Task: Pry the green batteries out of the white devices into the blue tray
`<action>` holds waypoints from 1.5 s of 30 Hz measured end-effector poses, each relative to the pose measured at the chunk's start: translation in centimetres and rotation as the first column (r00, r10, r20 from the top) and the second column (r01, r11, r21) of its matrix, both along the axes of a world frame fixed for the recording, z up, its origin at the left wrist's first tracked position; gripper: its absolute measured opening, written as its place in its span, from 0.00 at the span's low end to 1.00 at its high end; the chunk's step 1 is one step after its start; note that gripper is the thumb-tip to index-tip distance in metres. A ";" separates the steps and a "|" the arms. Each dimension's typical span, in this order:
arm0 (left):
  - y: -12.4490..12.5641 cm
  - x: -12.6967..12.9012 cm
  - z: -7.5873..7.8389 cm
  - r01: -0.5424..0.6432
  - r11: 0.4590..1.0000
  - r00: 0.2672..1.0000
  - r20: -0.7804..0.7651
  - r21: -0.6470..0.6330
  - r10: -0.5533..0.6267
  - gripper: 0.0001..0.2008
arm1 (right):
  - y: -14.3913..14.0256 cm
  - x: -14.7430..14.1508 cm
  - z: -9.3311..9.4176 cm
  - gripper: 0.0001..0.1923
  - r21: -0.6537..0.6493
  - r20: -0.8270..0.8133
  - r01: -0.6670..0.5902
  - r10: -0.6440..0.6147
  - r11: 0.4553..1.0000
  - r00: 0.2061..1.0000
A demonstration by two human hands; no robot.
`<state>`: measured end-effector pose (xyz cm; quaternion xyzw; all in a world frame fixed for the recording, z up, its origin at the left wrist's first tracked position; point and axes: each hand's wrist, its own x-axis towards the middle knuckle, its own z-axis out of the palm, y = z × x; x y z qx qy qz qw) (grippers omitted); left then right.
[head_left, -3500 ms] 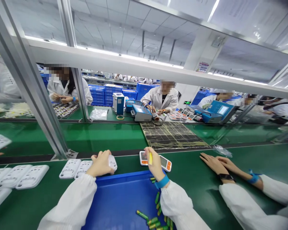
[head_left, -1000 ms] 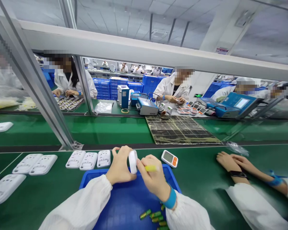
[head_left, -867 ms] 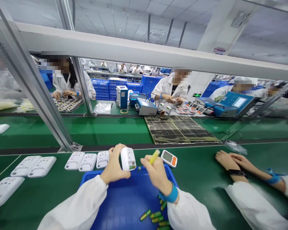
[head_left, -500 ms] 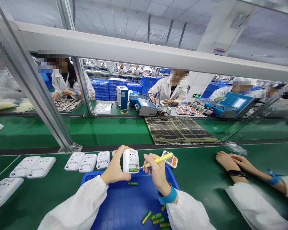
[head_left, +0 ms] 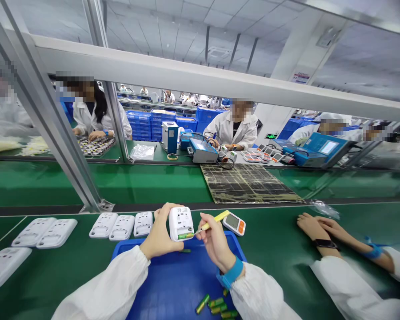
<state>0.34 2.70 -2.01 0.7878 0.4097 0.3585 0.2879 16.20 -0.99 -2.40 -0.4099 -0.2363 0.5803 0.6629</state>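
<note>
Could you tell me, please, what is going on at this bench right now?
A person in a white coat holds a small white device back-up in the left hand over a blue tray. The right hand holds a yellow tool whose tip is at the green battery in the device's open compartment. Loose batteries lie in the tray. More white devices sit in a row on the green bench, where a co-worker's hands rest.

No lettering is legible anywhere: the print on the white device (head_left: 181, 223) held in the left hand (head_left: 160, 233), the green-lit sign (head_left: 271, 136) far beyond both hands and the wall notice (head_left: 299, 78) above it are all too small to read.
</note>
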 end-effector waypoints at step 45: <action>6.0 -6.5 -3.4 -0.377 0.923 0.537 -0.829 -0.073 0.154 0.34 | 2.2 6.1 -0.4 0.15 0.307 0.917 0.043 -0.308 0.951 0.253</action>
